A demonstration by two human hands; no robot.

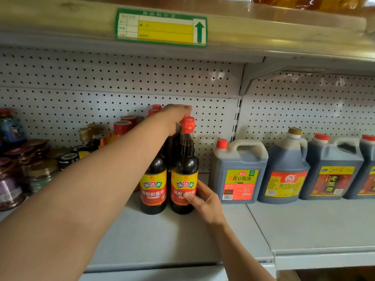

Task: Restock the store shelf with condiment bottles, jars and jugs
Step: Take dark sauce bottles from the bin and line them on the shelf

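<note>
Two dark soy sauce bottles with red caps and red-yellow labels stand side by side on the grey shelf [162,240]. My right hand [205,201] grips the lower body of the right bottle [184,171], thumb across its label. My left hand [176,116] reaches over the left bottle [153,189] and curls round the neck of a bottle behind the right one; which bottle it holds is partly hidden. More red-capped bottles [156,108] stand behind them.
Jars [40,173] and small bottles crowd the shelf's left end. Several big soy sauce and vinegar jugs [239,173] line the right side. A pegboard back wall [121,78] and an upper shelf with a price tag [161,27] close in above.
</note>
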